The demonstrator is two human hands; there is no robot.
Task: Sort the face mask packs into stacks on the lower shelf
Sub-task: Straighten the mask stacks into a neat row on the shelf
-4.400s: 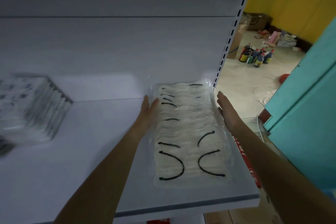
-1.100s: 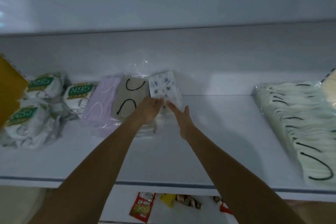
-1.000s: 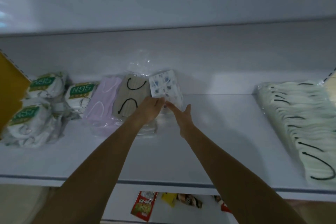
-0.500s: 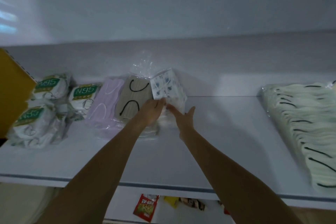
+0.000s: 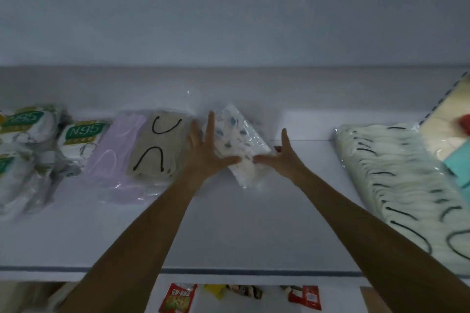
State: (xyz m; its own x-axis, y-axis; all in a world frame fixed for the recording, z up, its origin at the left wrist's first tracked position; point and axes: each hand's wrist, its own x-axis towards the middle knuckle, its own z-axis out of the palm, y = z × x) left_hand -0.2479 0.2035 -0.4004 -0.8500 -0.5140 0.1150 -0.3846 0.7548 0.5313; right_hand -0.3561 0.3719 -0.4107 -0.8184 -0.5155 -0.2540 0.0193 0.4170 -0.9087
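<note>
From the head camera I see my left hand (image 5: 207, 154) and right hand (image 5: 283, 157), fingers straight and spread, pressing the patterned mask pack (image 5: 237, 140) between them. It lies askew on the white shelf (image 5: 244, 223), just right of the beige pack (image 5: 157, 145), well apart from the long pale stack (image 5: 396, 180) at the right.

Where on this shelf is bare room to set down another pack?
Bare shelf lies between the patterned pack and the long white pack, and along the front edge. The left is crowded: N95 packs, lilac pack, beige pack.
</note>
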